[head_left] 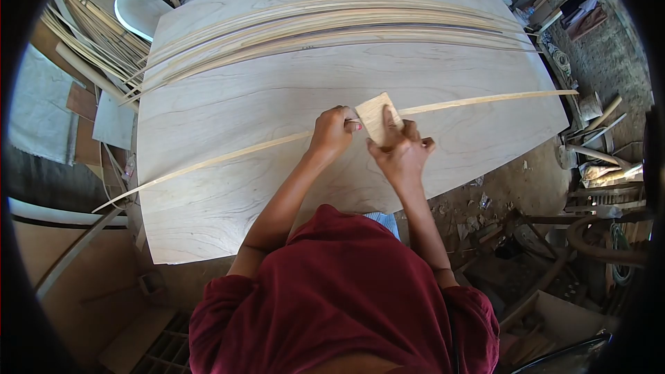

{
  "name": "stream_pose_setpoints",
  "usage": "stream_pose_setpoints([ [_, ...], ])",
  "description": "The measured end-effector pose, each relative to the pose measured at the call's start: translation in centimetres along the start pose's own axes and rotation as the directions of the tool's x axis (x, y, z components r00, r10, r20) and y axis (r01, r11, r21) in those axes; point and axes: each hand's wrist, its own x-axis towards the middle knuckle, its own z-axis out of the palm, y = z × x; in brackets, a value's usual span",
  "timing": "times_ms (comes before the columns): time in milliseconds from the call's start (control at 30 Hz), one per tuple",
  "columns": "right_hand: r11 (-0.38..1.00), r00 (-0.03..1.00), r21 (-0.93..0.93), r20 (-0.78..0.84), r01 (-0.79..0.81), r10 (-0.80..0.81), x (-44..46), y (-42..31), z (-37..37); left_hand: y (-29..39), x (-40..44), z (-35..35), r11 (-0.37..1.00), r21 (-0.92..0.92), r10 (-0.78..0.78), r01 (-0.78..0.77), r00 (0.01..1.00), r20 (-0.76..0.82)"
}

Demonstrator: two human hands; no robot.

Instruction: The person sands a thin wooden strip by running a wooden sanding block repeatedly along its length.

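A long, thin wooden strip (242, 154) runs across the pale plywood tabletop (228, 107), with both ends reaching past the edges. My left hand (332, 131) is closed around the strip near its middle, fingers pinched together. A small pink spot shows at its fingertips, too small to make out. Just to the right, my right hand (404, 152) grips a flat, light-coloured wooden block (377, 116), the index finger stretched along its top. The block covers part of the strip, and its underside is hidden.
Several long strips (325, 21) lie side by side along the far part of the table. A white plastic chair (138, 12) and bundled strips stand at the left. Scrap wood (603, 159) and clutter line the right side, with debris on the floor (485, 211).
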Motion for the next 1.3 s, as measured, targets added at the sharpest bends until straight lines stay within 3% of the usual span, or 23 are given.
stream_pose_setpoints([
  [100,0.999,0.993,-0.038,-0.117,0.016,-0.02,1.2,2.7,-1.0,0.4,-0.3,-0.5,1.0,0.002,-0.02,0.02,1.0,0.006],
  [167,0.968,0.961,0.067,-0.117,-0.242,0.249,1.9,4.3,-2.2,0.6,-0.2,-0.6,1.0,-0.001,-0.022,0.022,1.0,0.006],
  [200,0.968,0.961,0.065,-0.118,-0.242,0.248,2.0,4.4,-2.2,0.5,-0.1,-0.6,1.0,-0.005,-0.01,0.01,1.0,-0.008],
  [300,0.975,0.939,0.031,-0.263,-0.222,0.222,1.7,4.1,-1.7,0.7,0.2,-0.8,1.0,-0.009,0.008,-0.008,1.0,-0.01],
  [400,0.998,0.983,0.058,-0.178,-0.036,0.046,0.0,1.4,-0.4,0.3,0.2,-0.4,0.999,-0.022,0.035,-0.035,0.999,-0.034],
  [500,0.99,0.992,0.122,-0.11,0.074,-0.06,-0.8,0.3,0.1,0.2,0.1,-0.4,0.998,-0.005,0.06,-0.06,0.998,-0.036],
  [567,0.994,0.989,0.06,-0.122,0.096,-0.088,-0.1,1.7,0.0,0.3,0.0,-0.6,0.998,0.021,0.054,-0.054,0.998,-0.012],
  [633,0.996,0.981,0.004,-0.171,-0.087,0.087,0.9,3.6,-0.6,0.4,-0.1,-0.6,0.999,0.027,0.041,-0.042,0.999,0.004],
  [667,0.983,0.973,0.098,-0.155,-0.155,0.169,1.4,4.5,-1.2,0.4,-0.1,-0.6,0.999,0.027,0.043,-0.043,0.999,0.003],
  [833,0.964,0.944,0.035,-0.198,-0.262,0.264,1.5,3.7,-1.4,0.4,0.2,-0.3,0.998,0.024,0.052,-0.051,0.998,-0.046],
  [933,0.999,0.986,0.046,-0.168,-0.012,0.019,-0.2,0.7,-0.5,-0.1,0.3,0.0,0.994,0.055,0.099,-0.095,0.993,-0.066],
  [1033,0.988,0.996,0.139,-0.072,0.069,-0.06,-0.8,0.2,-0.1,0.4,0.2,-0.5,0.993,0.094,0.074,-0.071,0.997,-0.028],
  [1100,0.992,0.988,0.079,-0.124,0.101,-0.091,-0.1,1.5,-0.3,0.1,0.1,-0.2,0.995,0.059,0.077,-0.074,0.996,-0.048],
  [1200,0.982,0.969,0.086,-0.171,-0.168,0.181,1.3,4.4,-1.5,0.2,0.0,0.0,0.996,0.034,0.083,-0.081,0.995,-0.056],
  [1300,0.964,0.95,0.016,-0.169,-0.264,0.263,1.8,4.4,-2.2,0.7,0.1,-0.2,0.993,0.08,0.088,-0.086,0.996,-0.032],
])
